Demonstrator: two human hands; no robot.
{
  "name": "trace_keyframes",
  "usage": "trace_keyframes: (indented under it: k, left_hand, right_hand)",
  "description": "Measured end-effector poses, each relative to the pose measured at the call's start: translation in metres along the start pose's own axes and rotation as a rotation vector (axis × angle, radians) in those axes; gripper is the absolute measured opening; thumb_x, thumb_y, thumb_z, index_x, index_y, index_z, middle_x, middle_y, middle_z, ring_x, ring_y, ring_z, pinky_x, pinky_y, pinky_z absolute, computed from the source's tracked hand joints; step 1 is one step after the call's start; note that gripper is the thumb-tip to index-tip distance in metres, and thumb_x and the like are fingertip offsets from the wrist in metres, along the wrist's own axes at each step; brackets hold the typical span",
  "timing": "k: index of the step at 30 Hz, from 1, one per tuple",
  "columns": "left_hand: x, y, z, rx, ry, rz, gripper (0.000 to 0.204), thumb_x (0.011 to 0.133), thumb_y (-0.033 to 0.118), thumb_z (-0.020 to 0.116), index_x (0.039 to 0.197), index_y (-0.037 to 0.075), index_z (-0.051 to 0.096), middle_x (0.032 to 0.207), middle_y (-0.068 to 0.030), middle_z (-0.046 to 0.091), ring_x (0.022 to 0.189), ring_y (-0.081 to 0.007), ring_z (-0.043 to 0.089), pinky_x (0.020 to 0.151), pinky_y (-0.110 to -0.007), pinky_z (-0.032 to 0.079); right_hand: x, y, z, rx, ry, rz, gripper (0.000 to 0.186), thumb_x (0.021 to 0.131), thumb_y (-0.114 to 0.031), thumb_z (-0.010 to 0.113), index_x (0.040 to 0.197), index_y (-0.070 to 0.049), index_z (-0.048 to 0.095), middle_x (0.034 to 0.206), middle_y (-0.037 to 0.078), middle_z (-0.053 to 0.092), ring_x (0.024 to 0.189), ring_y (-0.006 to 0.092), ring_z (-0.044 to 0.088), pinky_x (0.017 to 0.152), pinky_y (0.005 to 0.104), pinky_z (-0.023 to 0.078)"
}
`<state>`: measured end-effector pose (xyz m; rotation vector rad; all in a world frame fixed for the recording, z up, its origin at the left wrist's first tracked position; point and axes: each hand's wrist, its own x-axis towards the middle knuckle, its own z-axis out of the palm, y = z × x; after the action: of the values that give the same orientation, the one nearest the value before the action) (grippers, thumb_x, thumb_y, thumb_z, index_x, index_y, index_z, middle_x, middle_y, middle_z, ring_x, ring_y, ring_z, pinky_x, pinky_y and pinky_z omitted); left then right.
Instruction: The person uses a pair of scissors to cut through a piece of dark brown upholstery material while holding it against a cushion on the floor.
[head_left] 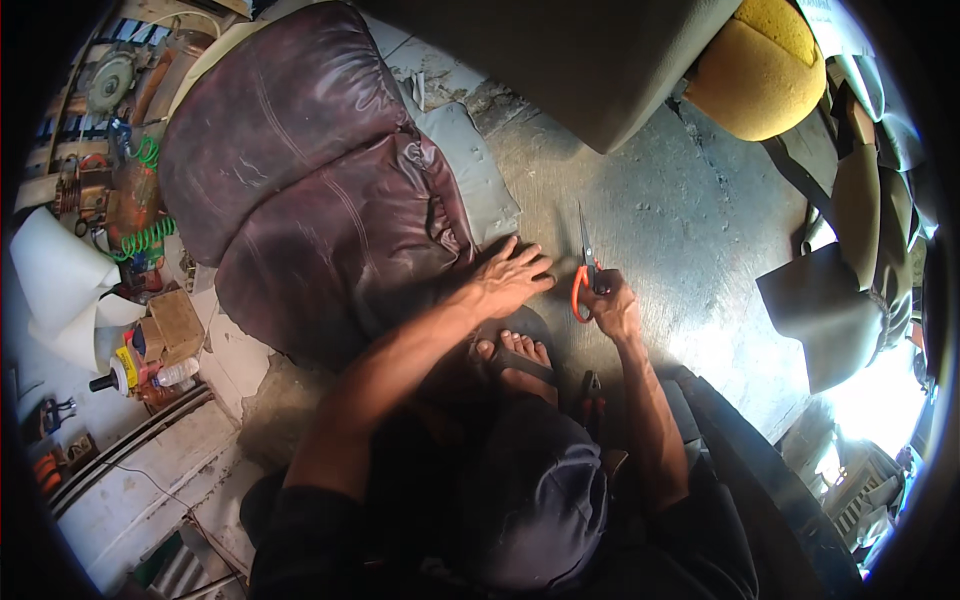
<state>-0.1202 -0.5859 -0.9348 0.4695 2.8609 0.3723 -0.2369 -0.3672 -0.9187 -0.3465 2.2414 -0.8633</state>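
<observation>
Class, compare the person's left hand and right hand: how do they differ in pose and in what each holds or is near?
The left hand is open, fingers spread; the right hand is curled. The left hand is by the edge of the maroon cushion; the right hand holds orange-handled scissors. Both are bare.

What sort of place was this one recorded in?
Probably an upholstery or furniture-repair workshop: a stitched maroon leather-look cushion lies on the worn floor, a rounded piece of yellow foam sits farther off, and the right hand holds orange-handled scissors.
</observation>
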Motion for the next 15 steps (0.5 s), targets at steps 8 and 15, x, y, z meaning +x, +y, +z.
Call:
trace_keyframes:
  k: [8, 15]
  left_hand:
    - [0.027, -0.048, -0.009, -0.317, -0.273, -0.004, 0.024, 0.078, 0.017, 0.075, 0.102, 0.014, 0.075, 0.085, -0.0100, 0.070, 0.087, -0.0312, 0.070, 0.079, -0.045, 0.053]
    - [0.055, -0.044, -0.031, -0.341, -0.293, -0.128, 0.027, 0.076, 0.025, 0.081, 0.098, 0.010, 0.078, 0.090, -0.0141, 0.073, 0.086, -0.0340, 0.071, 0.073, -0.045, 0.055]
  right_hand:
    - [-0.091, 0.029, 0.019, 0.093, -0.035, 0.041, 0.035, 0.086, -0.023, 0.069, 0.112, -0.002, 0.059, 0.093, 0.023, 0.071, 0.088, 0.0345, 0.073, 0.079, 0.0432, 0.056]
    - [-0.118, 0.032, 0.027, -0.188, -0.133, -0.243, 0.041, 0.087, -0.037, 0.076, 0.109, -0.003, 0.065, 0.093, 0.021, 0.071, 0.087, 0.0368, 0.073, 0.077, 0.0443, 0.057]
